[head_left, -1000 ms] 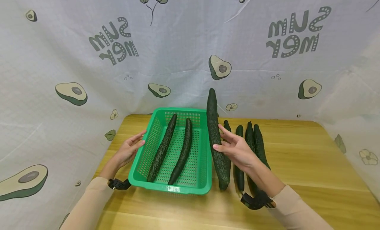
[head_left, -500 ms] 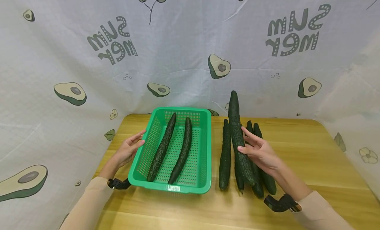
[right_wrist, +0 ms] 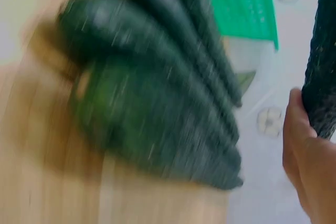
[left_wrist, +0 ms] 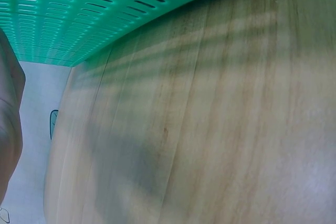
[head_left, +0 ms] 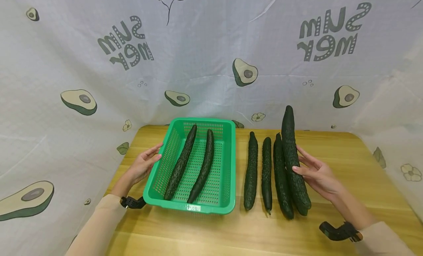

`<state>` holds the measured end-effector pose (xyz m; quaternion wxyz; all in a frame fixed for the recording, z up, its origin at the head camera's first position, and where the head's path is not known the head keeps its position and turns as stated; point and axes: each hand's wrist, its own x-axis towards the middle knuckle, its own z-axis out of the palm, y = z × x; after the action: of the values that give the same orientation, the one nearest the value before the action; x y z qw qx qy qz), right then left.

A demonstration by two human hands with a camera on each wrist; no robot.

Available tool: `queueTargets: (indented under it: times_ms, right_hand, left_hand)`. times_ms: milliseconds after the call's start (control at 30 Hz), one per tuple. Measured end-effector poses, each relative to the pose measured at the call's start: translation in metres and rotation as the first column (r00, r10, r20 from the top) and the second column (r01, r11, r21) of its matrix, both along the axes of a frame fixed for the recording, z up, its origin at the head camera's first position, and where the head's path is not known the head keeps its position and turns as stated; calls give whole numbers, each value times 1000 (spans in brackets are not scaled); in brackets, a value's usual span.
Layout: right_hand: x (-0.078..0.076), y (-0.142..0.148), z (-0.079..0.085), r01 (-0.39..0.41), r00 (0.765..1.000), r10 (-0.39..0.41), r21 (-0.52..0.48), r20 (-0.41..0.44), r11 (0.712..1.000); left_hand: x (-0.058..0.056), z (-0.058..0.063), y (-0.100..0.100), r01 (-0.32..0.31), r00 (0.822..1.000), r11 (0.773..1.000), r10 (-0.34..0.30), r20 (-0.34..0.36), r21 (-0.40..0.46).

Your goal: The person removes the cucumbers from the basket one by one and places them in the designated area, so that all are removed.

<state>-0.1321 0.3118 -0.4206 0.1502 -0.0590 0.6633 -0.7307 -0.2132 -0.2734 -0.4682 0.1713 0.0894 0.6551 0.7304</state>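
Note:
In the head view a green plastic basket [head_left: 190,208] stands on the table with two dark cucumbers inside, a left one [head_left: 180,164] and a curved right one [head_left: 203,168]. My left hand [head_left: 142,167] rests with its fingertips against the basket's left side, fingers relaxed. My right hand [head_left: 318,175] pinches a long thick cucumber [head_left: 290,149] between thumb and fingers, its far end tilted up. That cucumber overlaps another cucumber [head_left: 303,212], mostly hidden beneath it. To its left lie three more: a near one [head_left: 281,179], a thin one [head_left: 266,171] and a leftmost one [head_left: 251,171].
The wooden table [head_left: 357,182] extends to the right of the cucumbers and in front of the basket. A white cloth [head_left: 205,65] printed with avocados hangs behind it and at the sides. In the left wrist view the slotted basket wall [left_wrist: 100,9] stands over the wood.
My right hand has carried the long cucumber rightward from beside the basket's right rim, across the row, to above the rightmost cucumber. The left hand and basket stay in place.

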Motion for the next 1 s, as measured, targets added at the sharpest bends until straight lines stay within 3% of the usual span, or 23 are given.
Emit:
queueTargets:
  times_ms: [167, 400, 800, 1000]
  right_hand:
    - [3, 21, -9, -34, 999, 34, 14, -12, 999]
    - [8, 44, -26, -21, 1000, 21, -9, -13, 1000]
    - [16, 68, -43, 14, 993, -40, 214, 114, 977]
    - [18, 72, -49, 1, 992, -32, 242, 124, 970]
  left_hand:
    - [0, 0, 0, 7, 1000, 1000, -7, -4, 10]
    - [0, 0, 0, 13, 1000, 1000, -12, -16, 11]
    - [-1, 0, -1, 17, 999, 1000, -18, -35, -3]
    - [0, -1, 0, 12, 999, 1000, -12, -39, -17]
